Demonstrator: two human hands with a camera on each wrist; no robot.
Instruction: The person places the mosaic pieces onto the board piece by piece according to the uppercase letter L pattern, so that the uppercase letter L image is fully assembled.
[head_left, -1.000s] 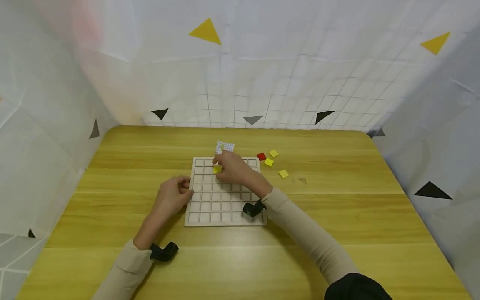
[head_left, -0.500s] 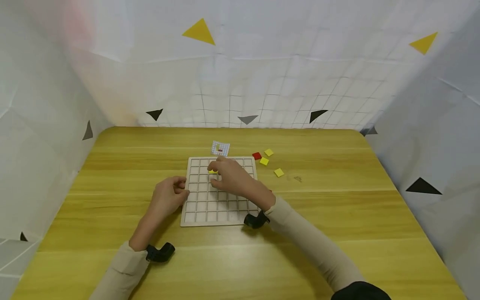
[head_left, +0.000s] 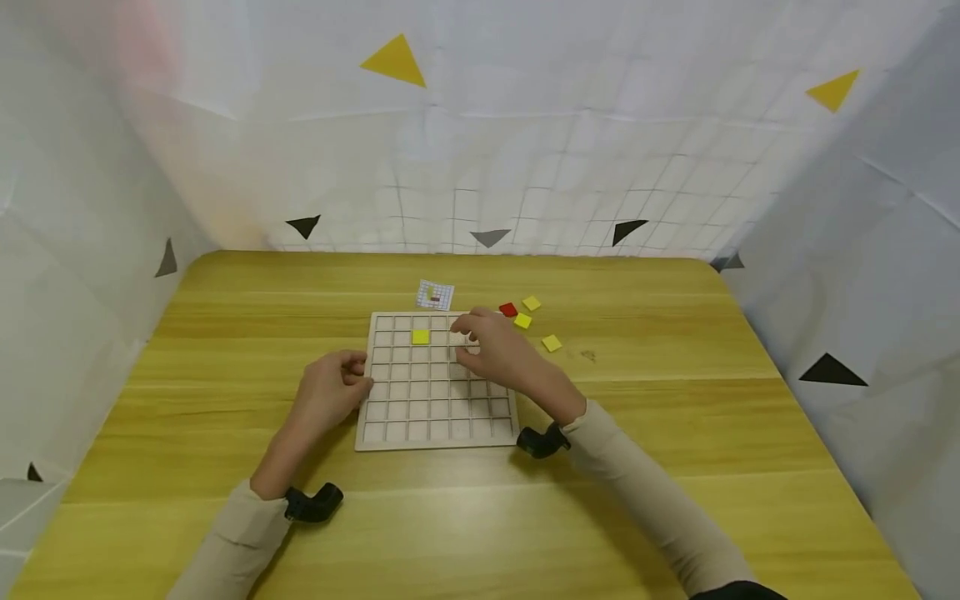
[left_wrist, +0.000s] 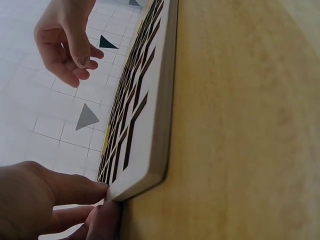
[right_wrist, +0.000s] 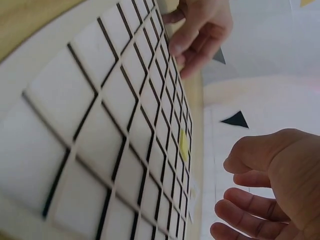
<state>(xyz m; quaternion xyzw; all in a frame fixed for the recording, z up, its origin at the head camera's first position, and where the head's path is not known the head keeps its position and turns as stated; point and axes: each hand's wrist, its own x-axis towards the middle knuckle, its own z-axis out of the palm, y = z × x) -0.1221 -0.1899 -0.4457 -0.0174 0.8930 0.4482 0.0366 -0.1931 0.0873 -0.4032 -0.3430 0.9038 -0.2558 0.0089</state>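
Observation:
A pale wooden grid board lies flat on the table, with one yellow square tile in a cell of its second row from the far edge. My left hand grips the board's left edge, thumb at the rim and fingers beside it, as the left wrist view shows closely. Above the board's right half hovers my right hand. Its fingers are loosely bent, a gap shows between thumb and fingertips, and it holds nothing. The right wrist view shows the same hand apart from the board.
Right of the board's far corner lie a red tile and three yellow tiles, one of them the near yellow tile. A small printed grid card rests just behind the board. White sheets surround the wooden table.
My right hand has let go of the yellow tile, which now lies in its cell, and has moved right across the board. My left hand keeps its place at the board's edge.

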